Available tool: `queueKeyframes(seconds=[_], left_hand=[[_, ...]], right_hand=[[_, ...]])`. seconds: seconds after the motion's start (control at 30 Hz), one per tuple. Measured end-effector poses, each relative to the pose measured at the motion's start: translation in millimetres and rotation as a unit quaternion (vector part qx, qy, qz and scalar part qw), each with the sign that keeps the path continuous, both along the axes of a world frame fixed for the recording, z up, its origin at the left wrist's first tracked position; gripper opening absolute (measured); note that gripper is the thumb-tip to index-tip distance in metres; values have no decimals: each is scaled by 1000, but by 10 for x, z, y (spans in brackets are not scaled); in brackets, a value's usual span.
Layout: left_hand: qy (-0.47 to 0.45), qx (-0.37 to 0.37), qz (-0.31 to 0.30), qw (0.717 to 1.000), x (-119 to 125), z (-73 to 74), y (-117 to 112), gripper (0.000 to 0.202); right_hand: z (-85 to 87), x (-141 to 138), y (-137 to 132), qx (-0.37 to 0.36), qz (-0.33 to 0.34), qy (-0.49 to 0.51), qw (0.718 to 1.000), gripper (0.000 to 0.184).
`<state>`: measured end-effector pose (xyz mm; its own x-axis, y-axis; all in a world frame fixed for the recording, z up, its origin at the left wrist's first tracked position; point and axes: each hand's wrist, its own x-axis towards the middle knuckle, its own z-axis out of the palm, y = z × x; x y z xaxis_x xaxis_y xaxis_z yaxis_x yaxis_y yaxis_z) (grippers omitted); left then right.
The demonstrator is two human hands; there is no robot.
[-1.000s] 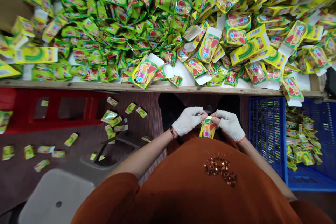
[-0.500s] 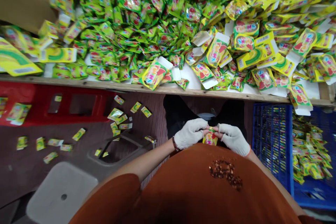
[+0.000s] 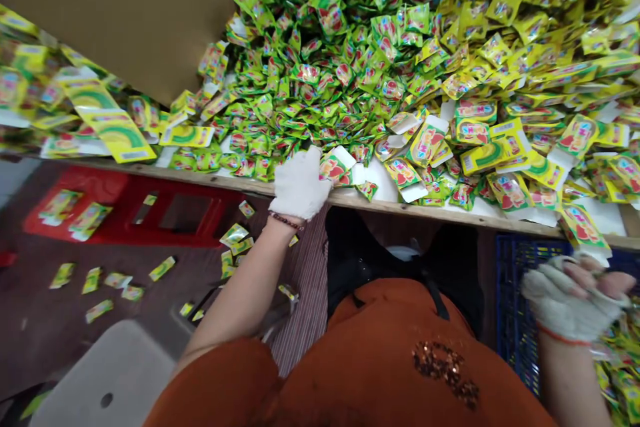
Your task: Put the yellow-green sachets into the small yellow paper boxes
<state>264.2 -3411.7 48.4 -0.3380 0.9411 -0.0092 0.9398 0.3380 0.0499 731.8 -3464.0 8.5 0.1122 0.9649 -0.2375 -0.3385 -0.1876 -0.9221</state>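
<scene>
My left hand (image 3: 301, 181), in a white glove with bare fingertips, is at the table's front edge. It covers the left part of a small green and yellow candy box (image 3: 339, 165) with a white flap. The thumb lies against the box; the other fingertips are mostly hidden behind the glove. At the far right my right hand (image 3: 575, 293), in a similar glove, is palm up over the blue crate (image 3: 520, 280). Its fingers are loosely bent and I see nothing in them. Small green candy packets (image 3: 310, 73) lie heaped beyond my left hand.
Yellow packets (image 3: 500, 20) and several boxes (image 3: 427, 140) cover the table's right side. A large cardboard box (image 3: 115, 7) stands at back left. The wooden table edge (image 3: 400, 212) runs across. A red plastic stool (image 3: 120, 207) and grey stool (image 3: 110, 373) are on the left, with packs scattered on the floor.
My hands were together at my lap around a small candy box. They have parted: the left moved forward to the table edge, the right went out over the crate without that box. The view shifted left.
</scene>
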Motion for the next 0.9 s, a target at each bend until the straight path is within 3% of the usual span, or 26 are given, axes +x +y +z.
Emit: queueKeyframes(seconds=[0.1, 0.17, 0.23, 0.33, 0.43, 0.57, 0.63, 0.73, 0.9], left_hand=[[-28, 42, -20, 999, 39, -41, -33, 44], [-87, 112, -23, 990, 98, -38, -89, 36], [-185, 200, -27, 962, 211, -42, -181, 31], [-404, 244, -43, 880, 523, -141, -386, 37], [-600, 167, -33, 781, 930, -366, -609, 47], [-740, 47, -6, 671, 1330, -684, -816, 51], [-775, 7, 7, 632, 1414, -815, -888, 53], [-787, -47, 0, 615, 1440, -977, -1009, 49], [-731, -135, -57, 666, 1439, -1086, -1168, 25]], right_hand=[[-64, -564, 31, -37, 71, 90, 993, 42], [-124, -955, 58, -59, 138, 60, 987, 43], [-158, -1284, 77, -57, 178, 2, 982, 42], [-142, -1620, 94, 1, 195, -69, 978, 37], [-124, -1760, 111, 62, 181, -79, 978, 38], [-277, -1665, 68, 32, 173, -112, 978, 39], [-406, -1540, -12, -5, 176, -143, 974, 39], [-546, -1351, -175, -25, 197, -198, 960, 34], [-533, -1205, -324, -25, 288, -247, 925, 25]])
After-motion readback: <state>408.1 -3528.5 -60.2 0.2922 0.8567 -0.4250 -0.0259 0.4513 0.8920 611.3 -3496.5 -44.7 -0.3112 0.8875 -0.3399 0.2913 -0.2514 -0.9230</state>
